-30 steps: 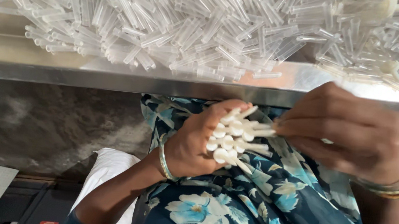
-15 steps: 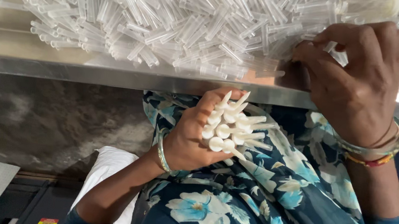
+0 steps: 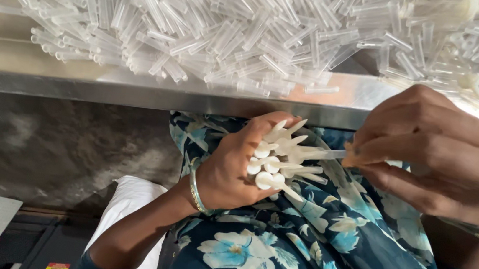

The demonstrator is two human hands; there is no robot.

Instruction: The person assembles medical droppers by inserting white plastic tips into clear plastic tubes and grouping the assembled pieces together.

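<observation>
The left hand (image 3: 229, 172) is curling shut around a bundle of white plungers (image 3: 281, 157), holding them just below the edge of the steel bench (image 3: 137, 95) and above the lap in the blue floral cloth (image 3: 323, 244); their round flat heads are facing the camera and slightly left, while their thin stems are fanning out to the right and a little upward, so the bundle's long axis is running roughly left to right, along the bench edge. The right hand (image 3: 439, 155) is closing its fingertips (image 3: 361, 159) on a single clear tube (image 3: 332, 155), which is lying nearly level with its free end pointing left, touching or just meeting the tip of one stem; whether it is already over that stem is too fine to tell. The tube is sitting directly left of the right fingers and directly right of the bundle, its long axis in line with the stems; the right hand is the nearer to it, the left being occupied with the bundle. A heap of loose clear tubes (image 3: 233, 27) is lying on the bench beyond both hands; a white cushion (image 3: 125, 205) is showing under the left forearm.
</observation>
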